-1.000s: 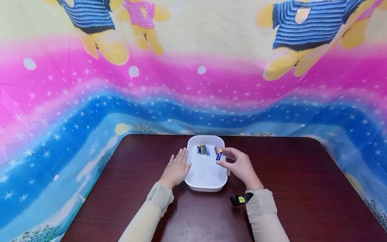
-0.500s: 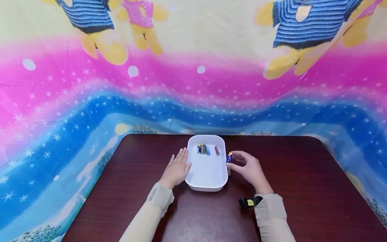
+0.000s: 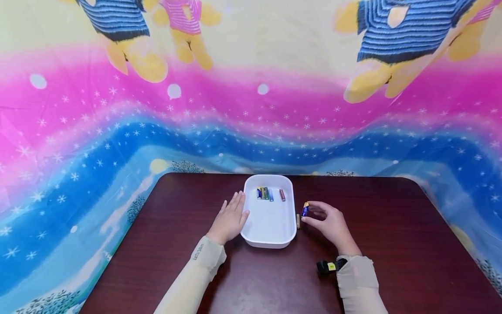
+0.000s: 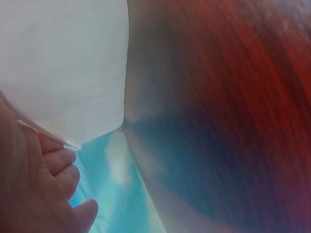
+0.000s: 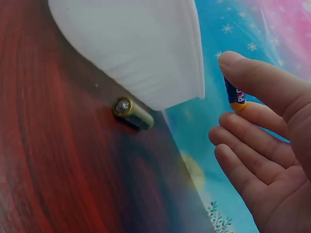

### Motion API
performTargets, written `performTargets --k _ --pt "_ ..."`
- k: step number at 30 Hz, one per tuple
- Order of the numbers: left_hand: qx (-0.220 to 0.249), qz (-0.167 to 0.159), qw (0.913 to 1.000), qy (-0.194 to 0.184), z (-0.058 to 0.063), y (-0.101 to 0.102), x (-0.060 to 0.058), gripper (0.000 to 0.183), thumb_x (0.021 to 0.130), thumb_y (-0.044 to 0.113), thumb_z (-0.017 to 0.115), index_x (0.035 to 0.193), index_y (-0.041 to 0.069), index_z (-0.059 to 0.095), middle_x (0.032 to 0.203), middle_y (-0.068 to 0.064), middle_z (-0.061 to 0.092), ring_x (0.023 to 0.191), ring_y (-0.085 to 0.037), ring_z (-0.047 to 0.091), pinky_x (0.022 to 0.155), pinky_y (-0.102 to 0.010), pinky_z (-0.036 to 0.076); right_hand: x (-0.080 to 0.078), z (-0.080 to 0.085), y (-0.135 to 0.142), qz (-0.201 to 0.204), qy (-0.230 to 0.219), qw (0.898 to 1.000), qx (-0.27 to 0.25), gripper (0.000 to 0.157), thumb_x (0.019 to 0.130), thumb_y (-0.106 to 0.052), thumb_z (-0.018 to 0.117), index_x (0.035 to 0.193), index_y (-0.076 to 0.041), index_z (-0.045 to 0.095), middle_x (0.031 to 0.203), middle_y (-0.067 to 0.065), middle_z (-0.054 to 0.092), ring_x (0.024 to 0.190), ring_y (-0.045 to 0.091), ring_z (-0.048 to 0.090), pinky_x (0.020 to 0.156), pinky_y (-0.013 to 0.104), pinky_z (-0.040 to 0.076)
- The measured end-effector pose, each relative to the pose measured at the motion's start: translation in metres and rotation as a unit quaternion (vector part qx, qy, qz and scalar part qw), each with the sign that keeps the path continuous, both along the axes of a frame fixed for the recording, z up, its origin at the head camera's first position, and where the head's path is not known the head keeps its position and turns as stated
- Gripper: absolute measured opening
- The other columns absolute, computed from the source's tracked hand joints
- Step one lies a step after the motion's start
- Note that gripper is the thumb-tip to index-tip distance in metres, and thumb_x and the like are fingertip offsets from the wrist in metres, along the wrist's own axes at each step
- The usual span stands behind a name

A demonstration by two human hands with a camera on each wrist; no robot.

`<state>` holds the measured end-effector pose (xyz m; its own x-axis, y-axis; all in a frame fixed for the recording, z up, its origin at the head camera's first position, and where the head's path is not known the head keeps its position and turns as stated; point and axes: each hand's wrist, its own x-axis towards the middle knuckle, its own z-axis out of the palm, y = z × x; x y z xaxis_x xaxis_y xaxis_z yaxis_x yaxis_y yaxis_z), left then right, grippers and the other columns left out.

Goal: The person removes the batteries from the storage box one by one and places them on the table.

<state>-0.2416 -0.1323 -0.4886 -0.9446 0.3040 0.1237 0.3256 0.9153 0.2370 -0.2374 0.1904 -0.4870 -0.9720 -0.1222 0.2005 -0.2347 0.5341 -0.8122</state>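
Observation:
A blue battery with a yellow end (image 3: 305, 209) is pinched between the thumb and a finger of my right hand (image 3: 329, 224), above the table just right of the white tray (image 3: 268, 229). In the right wrist view the same battery (image 5: 235, 97) is partly hidden by the thumb, while the other fingers stay apart. My left hand (image 3: 228, 220) lies with fingers extended along the tray's left rim. Inside the tray, several batteries stand side by side, among them a green one (image 3: 266, 194). A red battery (image 3: 282, 195) lies apart to their right.
A gold battery (image 3: 298, 221) lies on the dark wooden table (image 3: 188, 205) by the tray's right wall. Behind the table's far edge hangs a printed cloth (image 3: 251, 131) with bears and snowflakes. A black strap (image 3: 331, 266) is round the right wrist.
My right hand has carried the blue-and-yellow battery rightward and toward me, from over the tray to beside it, uncovering the red battery. The left hand has stayed in place.

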Motion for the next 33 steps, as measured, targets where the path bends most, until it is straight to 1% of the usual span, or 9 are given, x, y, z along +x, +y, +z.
performTargets --k 4,7,10,15,19,26,33 --pt "-0.003 0.001 1.0 -0.004 0.0 0.001 0.0 0.062 0.102 0.042 0.027 0.151 0.007 0.014 0.156 -0.005 0.013 0.143 -0.02 0.009 0.113 -0.047 0.014 -0.001 -0.005 0.002 -0.001 -0.019 1.0 -0.006 0.056 0.072 -0.037 0.08 0.12 -0.014 0.062 0.11 0.01 0.065 0.101 0.029 0.063 0.088 0.044 0.05" --pt "-0.002 0.003 0.9999 -0.01 -0.001 0.001 0.001 0.062 0.101 0.042 0.027 0.151 0.008 0.013 0.156 -0.005 0.013 0.143 -0.019 0.008 0.113 -0.046 0.013 -0.001 -0.01 0.004 0.0 -0.039 0.999 0.001 0.056 0.072 -0.036 0.081 0.121 -0.015 0.062 0.112 0.01 0.064 0.104 0.029 0.062 0.089 0.043 0.049" --pt "-0.002 0.005 0.9999 -0.011 -0.002 0.0 0.002 0.062 0.101 0.042 0.028 0.151 0.008 0.014 0.156 -0.005 0.013 0.143 -0.018 0.007 0.113 -0.046 0.013 -0.001 -0.015 0.005 0.004 -0.05 0.999 0.012 0.057 0.072 -0.037 0.08 0.122 -0.017 0.062 0.114 0.008 0.064 0.105 0.028 0.061 0.09 0.043 0.049" --pt "0.003 0.001 1.0 0.0 -0.002 0.0 0.001 0.062 0.101 0.041 0.03 0.151 0.007 0.015 0.156 -0.006 0.016 0.143 -0.018 0.008 0.113 -0.046 0.014 -0.002 -0.02 0.006 0.005 -0.049 0.999 0.02 0.056 0.072 -0.036 0.081 0.122 -0.016 0.062 0.113 0.008 0.064 0.106 0.028 0.06 0.09 0.043 0.048" --pt "0.009 0.0 1.0 0.0 -0.002 0.001 0.0 0.061 0.101 0.039 0.032 0.151 0.007 0.015 0.156 -0.006 0.015 0.143 -0.018 0.008 0.113 -0.045 0.014 -0.004 -0.022 0.007 0.005 -0.052 0.998 0.025 0.055 0.073 -0.034 0.081 0.122 -0.015 0.062 0.114 0.009 0.064 0.106 0.029 0.06 0.09 0.044 0.048" --pt "-0.001 0.0 1.0 0.002 -0.003 0.001 -0.001 0.062 0.102 0.041 0.029 0.151 0.006 0.015 0.156 -0.007 0.015 0.143 -0.019 0.009 0.113 -0.046 0.015 -0.007 -0.028 0.009 0.013 -0.055 0.998 0.03 0.057 0.073 -0.034 0.08 0.123 -0.014 0.062 0.116 0.01 0.063 0.107 0.029 0.06 0.09 0.043 0.048" --pt "0.0 0.001 1.0 -0.001 -0.002 0.001 -0.001 0.062 0.101 0.041 0.03 0.151 0.007 0.015 0.156 -0.006 0.014 0.143 -0.018 0.008 0.113 -0.046 0.015 -0.008 -0.03 0.01 0.02 -0.052 0.998 0.041 0.058 0.074 -0.035 0.079 0.125 -0.012 0.061 0.118 0.011 0.063 0.108 0.03 0.059 0.09 0.044 0.048"
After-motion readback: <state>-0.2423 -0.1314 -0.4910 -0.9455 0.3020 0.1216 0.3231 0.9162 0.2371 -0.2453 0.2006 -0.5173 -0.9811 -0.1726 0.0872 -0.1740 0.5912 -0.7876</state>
